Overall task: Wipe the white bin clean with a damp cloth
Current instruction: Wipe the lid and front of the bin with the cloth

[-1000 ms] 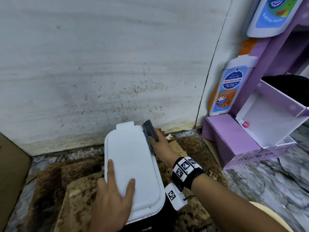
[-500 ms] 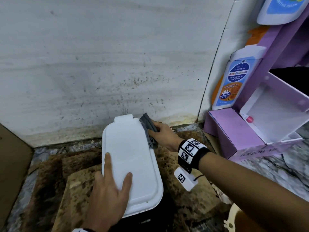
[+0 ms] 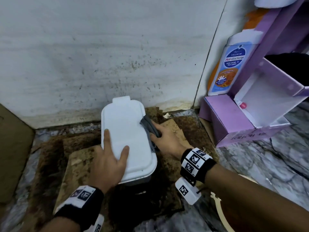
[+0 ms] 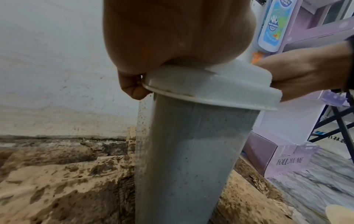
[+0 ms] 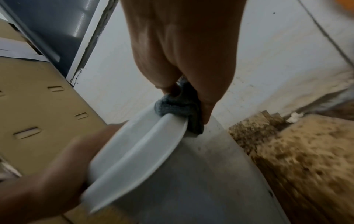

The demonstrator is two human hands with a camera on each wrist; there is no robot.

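Right hand, gripping the grey cloth, has slid nearer along the white bin lid edge beside the "AntiBacterial" bottle, left hand flat on the lid

"AntiBacterial" on bottle, "FOLLOW ME" on box

Head overhead; wrists close, bin shared.

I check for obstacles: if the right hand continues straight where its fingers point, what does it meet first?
Probably the stained wall behind the bin; the right hand points along the lid's edge toward it, though depth is unclear.
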